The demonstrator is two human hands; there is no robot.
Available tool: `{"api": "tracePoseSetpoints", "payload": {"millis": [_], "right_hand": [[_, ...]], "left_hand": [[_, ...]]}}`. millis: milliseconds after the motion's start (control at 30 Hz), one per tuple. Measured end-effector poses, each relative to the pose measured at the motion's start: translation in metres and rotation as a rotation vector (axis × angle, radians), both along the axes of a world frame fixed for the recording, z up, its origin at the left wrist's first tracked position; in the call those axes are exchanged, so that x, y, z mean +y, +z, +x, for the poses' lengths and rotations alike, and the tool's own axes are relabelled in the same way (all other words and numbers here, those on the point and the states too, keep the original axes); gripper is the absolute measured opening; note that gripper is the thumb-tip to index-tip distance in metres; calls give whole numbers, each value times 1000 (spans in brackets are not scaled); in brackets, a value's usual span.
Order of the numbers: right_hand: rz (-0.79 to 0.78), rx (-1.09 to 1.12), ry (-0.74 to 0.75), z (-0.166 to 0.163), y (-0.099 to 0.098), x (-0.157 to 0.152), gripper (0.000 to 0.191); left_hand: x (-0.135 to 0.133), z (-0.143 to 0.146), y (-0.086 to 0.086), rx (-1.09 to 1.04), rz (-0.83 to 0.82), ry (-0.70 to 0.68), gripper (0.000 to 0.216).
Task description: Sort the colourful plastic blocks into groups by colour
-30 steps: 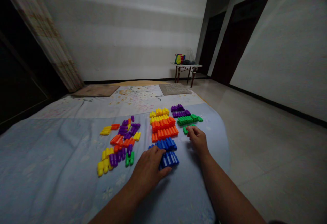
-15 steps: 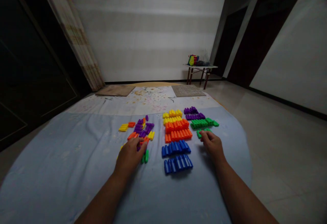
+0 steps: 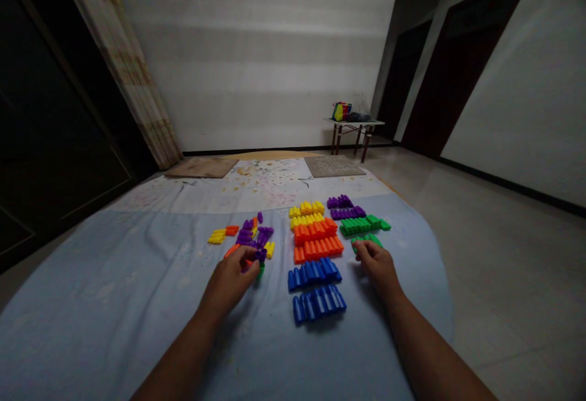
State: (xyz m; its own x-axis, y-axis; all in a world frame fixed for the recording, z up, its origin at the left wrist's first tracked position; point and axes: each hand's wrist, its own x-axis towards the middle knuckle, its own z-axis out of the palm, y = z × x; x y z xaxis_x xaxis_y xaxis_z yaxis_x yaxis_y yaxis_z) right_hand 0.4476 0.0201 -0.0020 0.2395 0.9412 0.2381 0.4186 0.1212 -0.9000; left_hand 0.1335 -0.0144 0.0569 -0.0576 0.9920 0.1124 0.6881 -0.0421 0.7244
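Note:
My left hand [image 3: 229, 280] reaches over a loose mix of small bullet-shaped plastic pieces. Its thumb and fingers close around purple pieces [image 3: 260, 255], whose ends show at the fingertips. Just beneath the thumb a green piece [image 3: 260, 272] is partly covered. Beyond lie more purple pieces [image 3: 247, 237], with yellow pieces [image 3: 270, 249] and orange ones. On the right, my right hand [image 3: 378, 265] pinches at the near left end of a short green row [image 3: 373, 240], its fingertips hiding part of it. A fuller green row [image 3: 361, 224] lies just behind.
Between my hands lie sorted rows: blue [image 3: 319, 304], orange [image 3: 318, 248] and yellow [image 3: 306, 209]. Purple rows [image 3: 348, 212] sit at the back right. Two flat boards [image 3: 201, 168] rest on the cloth-covered table's [image 3: 137, 303] far side. A small side table [image 3: 354, 122] stands by the wall.
My left hand has shifted slightly, and purple pieces now show at its fingertips. Less green shows below it. The right hand stays by the short green row. The whole view has turned slightly.

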Motion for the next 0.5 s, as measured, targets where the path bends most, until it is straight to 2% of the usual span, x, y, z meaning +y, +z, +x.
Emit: {"api": "tracePoseSetpoints", "payload": {"millis": [167, 367, 500], "right_hand": [[29, 6, 12, -2, 2, 1, 39], [11, 4, 25, -2, 3, 0, 40], [19, -8, 31, -5, 4, -3, 41]], "left_hand": [[8, 7, -9, -274, -22, 19, 32], [5, 14, -12, -614, -72, 179, 38], [2, 16, -14, -873, -83, 201, 44]]}}
